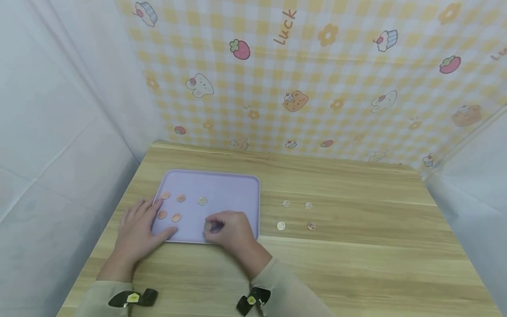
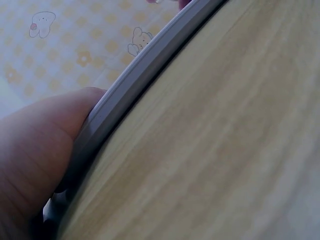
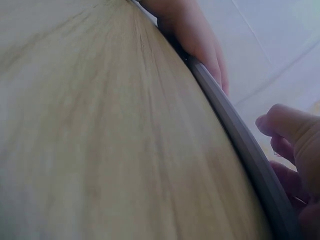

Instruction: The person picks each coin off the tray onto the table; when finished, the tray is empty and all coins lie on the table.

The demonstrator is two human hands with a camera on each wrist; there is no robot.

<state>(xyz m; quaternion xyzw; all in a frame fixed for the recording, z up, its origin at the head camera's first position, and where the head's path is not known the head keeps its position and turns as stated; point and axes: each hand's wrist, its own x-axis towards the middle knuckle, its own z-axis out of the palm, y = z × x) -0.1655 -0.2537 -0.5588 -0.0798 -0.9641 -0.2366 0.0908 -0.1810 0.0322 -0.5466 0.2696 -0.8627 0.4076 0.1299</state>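
Observation:
My right hand (image 1: 233, 231) is over the front of a lilac tray (image 1: 233, 185), pinching a silvery coin (image 1: 207, 226) between thumb and fingertips. My left hand (image 1: 138, 229) rests spread at the tray's front left corner, with its fingers along the left rim and its thumb across the front rim. Several copper-coloured coins (image 1: 176, 217) lie in the left part of the tray, close to the left fingertips. To their right lies one silvery coin (image 1: 202, 201). In the left wrist view the left thumb (image 2: 75, 107) lies over the tray's side.
On the wooden table (image 1: 356, 264), right of the tray, lie three silvery coins (image 1: 281, 226) and a more reddish one (image 1: 311, 226). A yellow checked cloth (image 1: 269, 88) hangs behind the table. White sheets (image 1: 59, 132) hang at the sides.

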